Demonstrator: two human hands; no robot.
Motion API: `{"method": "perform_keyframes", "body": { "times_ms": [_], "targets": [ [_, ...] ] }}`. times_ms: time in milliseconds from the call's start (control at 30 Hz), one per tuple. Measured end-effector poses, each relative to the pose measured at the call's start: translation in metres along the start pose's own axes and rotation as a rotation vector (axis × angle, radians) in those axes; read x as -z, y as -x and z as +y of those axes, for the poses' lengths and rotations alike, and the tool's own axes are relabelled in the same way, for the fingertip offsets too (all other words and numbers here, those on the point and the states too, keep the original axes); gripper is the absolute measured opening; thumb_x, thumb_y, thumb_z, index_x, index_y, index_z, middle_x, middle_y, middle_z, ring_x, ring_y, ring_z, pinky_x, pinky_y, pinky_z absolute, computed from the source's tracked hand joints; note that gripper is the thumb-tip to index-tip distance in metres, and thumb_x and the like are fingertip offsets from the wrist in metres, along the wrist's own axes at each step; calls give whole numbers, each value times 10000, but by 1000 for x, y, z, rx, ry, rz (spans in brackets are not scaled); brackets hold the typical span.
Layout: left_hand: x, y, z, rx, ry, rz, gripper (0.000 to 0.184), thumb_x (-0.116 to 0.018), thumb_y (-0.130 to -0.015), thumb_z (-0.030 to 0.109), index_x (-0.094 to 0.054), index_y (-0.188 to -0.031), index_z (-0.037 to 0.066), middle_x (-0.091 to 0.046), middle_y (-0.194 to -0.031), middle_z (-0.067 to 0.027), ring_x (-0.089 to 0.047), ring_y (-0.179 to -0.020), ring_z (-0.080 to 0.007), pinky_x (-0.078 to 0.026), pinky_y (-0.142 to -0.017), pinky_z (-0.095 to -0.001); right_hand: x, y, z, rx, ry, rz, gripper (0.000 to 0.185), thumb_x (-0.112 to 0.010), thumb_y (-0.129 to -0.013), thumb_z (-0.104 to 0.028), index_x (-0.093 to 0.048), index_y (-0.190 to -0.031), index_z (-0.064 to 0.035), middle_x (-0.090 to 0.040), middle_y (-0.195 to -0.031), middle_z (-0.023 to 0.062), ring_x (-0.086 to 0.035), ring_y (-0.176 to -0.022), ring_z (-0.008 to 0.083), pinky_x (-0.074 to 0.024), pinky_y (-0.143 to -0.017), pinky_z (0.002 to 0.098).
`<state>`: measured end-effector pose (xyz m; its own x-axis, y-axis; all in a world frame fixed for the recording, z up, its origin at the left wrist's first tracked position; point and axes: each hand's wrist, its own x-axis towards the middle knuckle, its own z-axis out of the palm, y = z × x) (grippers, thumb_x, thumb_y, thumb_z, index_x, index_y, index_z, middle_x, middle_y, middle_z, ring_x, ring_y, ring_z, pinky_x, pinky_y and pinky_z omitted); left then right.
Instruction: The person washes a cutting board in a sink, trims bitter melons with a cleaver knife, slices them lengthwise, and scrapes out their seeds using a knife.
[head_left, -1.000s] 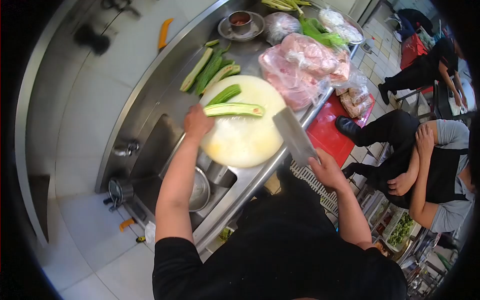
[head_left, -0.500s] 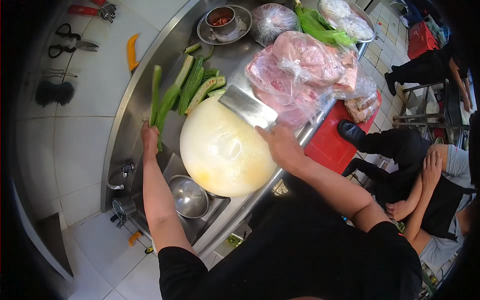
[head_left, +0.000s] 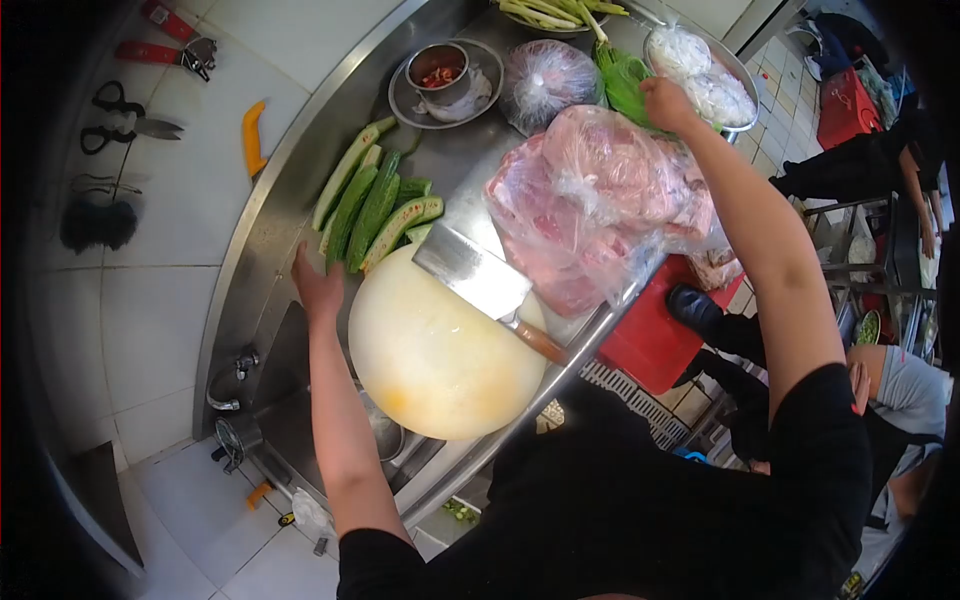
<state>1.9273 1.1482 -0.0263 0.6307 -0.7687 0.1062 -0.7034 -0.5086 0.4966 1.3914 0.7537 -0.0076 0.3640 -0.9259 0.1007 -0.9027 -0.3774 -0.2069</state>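
My left hand is at the lower end of several cut cucumbers, its fingers apart; the fingertips are near or touching the cucumber ends. My right hand reaches to the far side, its fingers closed on green leafy vegetable. A cleaver with a brown wooden handle lies flat across the round white cutting board, and no hand is on it. Beside the board sits raw meat in clear plastic bags.
A plate holds a metal cup of red pieces. Near it are a plastic-wrapped ball and a metal bowl of bagged items. A sink tap is at left. Another person is at right, by a red box.
My right hand has let go of the cleaver, leaving it on the board, and moved up to the leafy vegetable. My left hand has put the long cucumber pieces against the others and loosened.
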Motion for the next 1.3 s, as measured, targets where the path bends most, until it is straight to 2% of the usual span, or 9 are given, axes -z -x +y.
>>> {"method": "perform_keyframes", "body": {
  "times_ms": [133, 233, 333, 467, 567, 633, 1067, 1267, 1300],
  "targets": [
    [56, 76, 23, 219, 300, -33, 716, -697, -846, 56, -381, -1488, 53, -401, -1509, -165, -494, -1274, -313, -428, -1050, -384, -37, -24, 13, 270, 656, -395, 300, -533, -902, -172, -739, -1039, -1, -702, -1127, 201, -683, -1042, 327, -541, -900, 413],
    [101, 128, 15, 358, 401, -62, 605, -637, -905, 36, -422, -1471, 47, -420, -1506, -145, -529, -1222, -247, -442, -1016, -338, -57, -39, 16, -49, 365, -424, 346, -546, -911, -250, -736, -1070, -9, -683, -1200, 187, -655, -1130, 312, -533, -930, 399],
    [131, 178, -2, 383, 445, 11, 532, -627, -923, 56, -473, -1432, 37, -478, -1458, -139, -549, -1189, -231, -440, -1021, -347, 21, -21, -34, -130, 309, -648, 452, -579, -900, -403, -732, -1106, -31, -680, -1216, 175, -642, -1155, 316, -521, -952, 411],
    [142, 234, -31, 587, 528, 14, 445, -634, -932, 82, -542, -1365, 35, -552, -1364, -106, -552, -1150, -178, -444, -965, -305, -24, -26, -6, 14, 475, -649, 583, -593, -896, -550, -732, -1093, -19, -671, -1206, 217, -673, -1091, 302, -542, -917, 383],
    [139, 260, -29, 664, 614, -1, 389, -639, -937, 108, -580, -1316, 43, -586, -1245, -59, -548, -1076, -136, -436, -882, -270, -30, -28, 4, 57, 516, -744, 738, -514, -874, -694, -707, -1166, -44, -678, -1207, 196, -662, -1107, 338, -526, -949, 421],
    [140, 271, -24, 676, 586, -24, 398, -649, -938, 148, -585, -1324, 76, -602, -1221, -30, -561, -1038, -117, -443, -865, -264, -15, -19, -1, -169, 295, -857, 814, -381, -917, -726, -654, -1254, -37, -636, -1293, 196, -584, -1235, 349, -456, -1042, 455],
    [155, 287, -28, 686, 520, -89, 410, -656, -947, 192, -574, -1332, 77, -621, -1178, -22, -574, -1041, -119, -443, -894, -283, -67, -23, 61, -268, 327, -771, 807, -286, -962, -701, -612, -1323, -56, -570, -1384, 202, -509, -1314, 372, -409, -1088, 461],
    [154, 287, -26, 724, 543, -116, 393, -638, -951, 116, -562, -1326, 25, -621, -1194, -83, -574, -1095, -154, -458, -943, -283, -42, -7, 51, -144, 239, -618, 572, -410, -1000, -487, -650, -1271, -44, -577, -1365, 222, -515, -1309, 369, -413, -1077, 460],
    [154, 287, -25, 730, 528, -130, 393, -640, -956, 128, -563, -1327, 25, -621, -1189, -81, -573, -1090, -152, -457, -940, -280, -37, -8, 50, 25, 407, -789, 525, -475, -951, -439, -671, -1227, -37, -600, -1332, 220, -557, -1260, 365, -445, -1043, 451]
  ]
}}
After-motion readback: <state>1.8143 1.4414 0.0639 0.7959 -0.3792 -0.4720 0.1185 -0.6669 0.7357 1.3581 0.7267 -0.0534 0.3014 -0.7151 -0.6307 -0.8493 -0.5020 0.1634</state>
